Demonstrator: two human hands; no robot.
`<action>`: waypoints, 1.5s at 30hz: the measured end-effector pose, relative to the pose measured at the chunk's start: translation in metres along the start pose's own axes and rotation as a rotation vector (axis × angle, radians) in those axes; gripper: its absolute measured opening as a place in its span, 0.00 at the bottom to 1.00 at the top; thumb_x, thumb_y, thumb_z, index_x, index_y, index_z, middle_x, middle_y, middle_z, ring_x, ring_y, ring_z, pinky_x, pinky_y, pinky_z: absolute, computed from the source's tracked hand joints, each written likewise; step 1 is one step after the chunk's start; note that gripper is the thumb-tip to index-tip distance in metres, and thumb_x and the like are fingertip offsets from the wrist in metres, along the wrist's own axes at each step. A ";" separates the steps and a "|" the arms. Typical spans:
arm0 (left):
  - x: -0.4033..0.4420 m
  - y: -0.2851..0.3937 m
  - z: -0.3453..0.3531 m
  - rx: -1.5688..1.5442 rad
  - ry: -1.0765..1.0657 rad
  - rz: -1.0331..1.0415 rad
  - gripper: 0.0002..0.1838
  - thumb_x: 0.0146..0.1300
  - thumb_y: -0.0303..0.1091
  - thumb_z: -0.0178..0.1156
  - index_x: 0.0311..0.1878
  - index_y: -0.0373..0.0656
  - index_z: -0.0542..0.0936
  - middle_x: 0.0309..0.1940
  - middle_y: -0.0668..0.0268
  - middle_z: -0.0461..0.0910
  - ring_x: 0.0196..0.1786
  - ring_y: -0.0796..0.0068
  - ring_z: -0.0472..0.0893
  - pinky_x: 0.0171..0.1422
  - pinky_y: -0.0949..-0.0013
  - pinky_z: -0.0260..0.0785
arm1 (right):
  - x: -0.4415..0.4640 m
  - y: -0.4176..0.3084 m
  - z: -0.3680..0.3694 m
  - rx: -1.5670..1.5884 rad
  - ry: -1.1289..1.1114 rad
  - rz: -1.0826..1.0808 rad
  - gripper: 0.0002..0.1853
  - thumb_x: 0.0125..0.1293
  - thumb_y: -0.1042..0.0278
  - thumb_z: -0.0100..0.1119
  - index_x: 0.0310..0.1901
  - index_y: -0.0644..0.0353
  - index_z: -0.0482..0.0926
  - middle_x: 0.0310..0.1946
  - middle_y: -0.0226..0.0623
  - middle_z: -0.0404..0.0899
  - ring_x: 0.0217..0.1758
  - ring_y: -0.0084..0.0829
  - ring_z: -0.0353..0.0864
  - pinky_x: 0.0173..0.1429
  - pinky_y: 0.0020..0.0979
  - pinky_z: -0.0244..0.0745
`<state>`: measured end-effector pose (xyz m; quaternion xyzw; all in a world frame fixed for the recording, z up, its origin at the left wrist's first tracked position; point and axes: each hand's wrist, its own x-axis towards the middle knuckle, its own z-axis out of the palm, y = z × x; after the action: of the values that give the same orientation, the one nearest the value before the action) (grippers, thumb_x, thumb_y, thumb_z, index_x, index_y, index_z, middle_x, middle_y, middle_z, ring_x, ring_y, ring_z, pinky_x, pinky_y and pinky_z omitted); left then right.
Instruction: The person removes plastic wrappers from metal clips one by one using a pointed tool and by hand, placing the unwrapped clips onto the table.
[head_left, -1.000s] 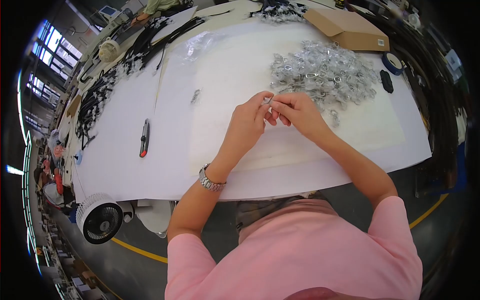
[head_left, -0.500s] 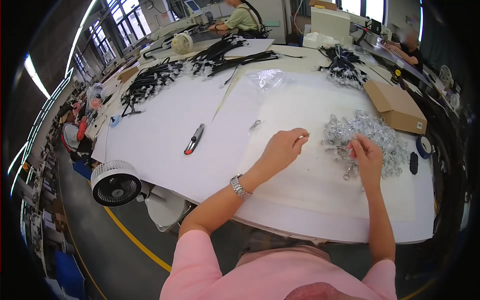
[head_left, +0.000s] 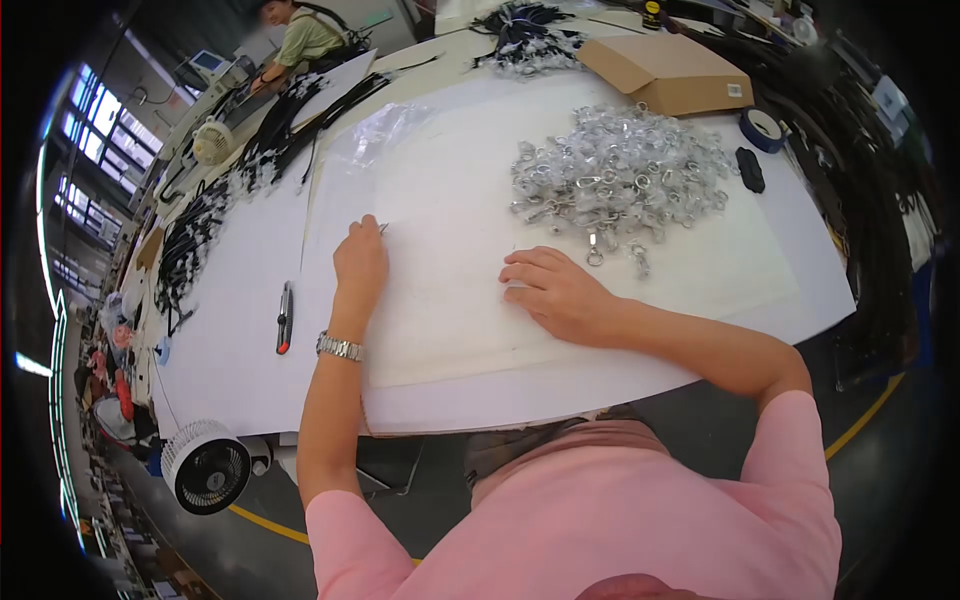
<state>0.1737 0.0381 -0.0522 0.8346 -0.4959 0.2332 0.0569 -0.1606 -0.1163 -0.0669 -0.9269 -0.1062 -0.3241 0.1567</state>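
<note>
My left hand (head_left: pixel 360 262), with a metal watch at the wrist, is closed at the left part of the white sheet. A small shiny tip shows at its fingers; what it belongs to is hidden. My right hand (head_left: pixel 562 297) lies low over the sheet, fingers stretched forward and slightly apart, with nothing visible in them. Just beyond it spreads a pile of metal clasps with rings (head_left: pixel 640 165), many wrapped in clear plastic. One bare clasp (head_left: pixel 595 250) sits at the pile's near edge. Left of my left hand lies a utility knife (head_left: pixel 285 318) with a red end.
Bundles of black cords (head_left: pixel 235 170) stretch along the left side, another bundle (head_left: pixel 525 35) at the back. A clear plastic bag (head_left: pixel 375 135), a cardboard box (head_left: pixel 665 72), a tape roll (head_left: pixel 762 130) and a black object (head_left: pixel 749 170) surround the work area. A fan (head_left: pixel 207 468) stands front left; a person sits behind.
My view has turned right. My left hand has moved left, to about where a loose clasp lay. My right hand has left the pile and come down nearer me, its fingers straighter.
</note>
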 end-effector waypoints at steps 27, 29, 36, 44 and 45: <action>-0.015 0.107 -0.122 -1.643 -0.797 -0.286 0.12 0.67 0.24 0.69 0.49 0.43 0.77 0.32 0.76 0.75 0.21 0.92 0.62 0.23 0.81 0.49 | 0.031 0.010 -0.020 1.095 0.024 0.669 0.19 0.77 0.53 0.69 0.55 0.61 0.85 0.45 0.32 0.89 0.45 0.23 0.88 0.45 0.29 0.83; -0.018 0.120 -0.120 -1.707 -0.811 -0.260 0.12 0.68 0.24 0.69 0.49 0.43 0.77 0.32 0.76 0.75 0.21 0.92 0.62 0.23 0.81 0.49 | 0.034 0.012 -0.027 1.077 0.031 0.656 0.17 0.75 0.55 0.70 0.52 0.62 0.87 0.39 0.31 0.88 0.40 0.22 0.87 0.40 0.27 0.83; -0.011 0.146 -0.110 -1.785 -0.564 -0.325 0.11 0.76 0.34 0.68 0.51 0.38 0.80 0.33 0.70 0.83 0.19 0.91 0.61 0.22 0.80 0.47 | 0.045 0.034 -0.031 1.047 0.269 0.727 0.11 0.75 0.60 0.69 0.43 0.59 0.86 0.30 0.26 0.84 0.33 0.18 0.83 0.37 0.25 0.80; -0.012 0.141 -0.071 -1.629 -0.356 -0.309 0.13 0.78 0.36 0.66 0.43 0.34 0.85 0.31 0.64 0.86 0.18 0.92 0.60 0.21 0.79 0.46 | 0.043 0.038 -0.003 1.108 0.307 0.815 0.10 0.76 0.63 0.68 0.43 0.61 0.82 0.28 0.28 0.81 0.28 0.20 0.81 0.35 0.24 0.77; -0.011 0.138 -0.073 -1.608 -0.361 -0.331 0.13 0.78 0.36 0.66 0.42 0.34 0.86 0.30 0.65 0.85 0.18 0.92 0.59 0.21 0.79 0.46 | 0.042 0.036 -0.005 1.102 0.264 0.806 0.10 0.76 0.63 0.67 0.43 0.61 0.81 0.28 0.28 0.81 0.27 0.20 0.81 0.34 0.24 0.77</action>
<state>0.0272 0.0018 -0.0116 0.6263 -0.3837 -0.3398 0.5874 -0.1204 -0.1473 -0.0445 -0.6323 0.1171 -0.2495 0.7240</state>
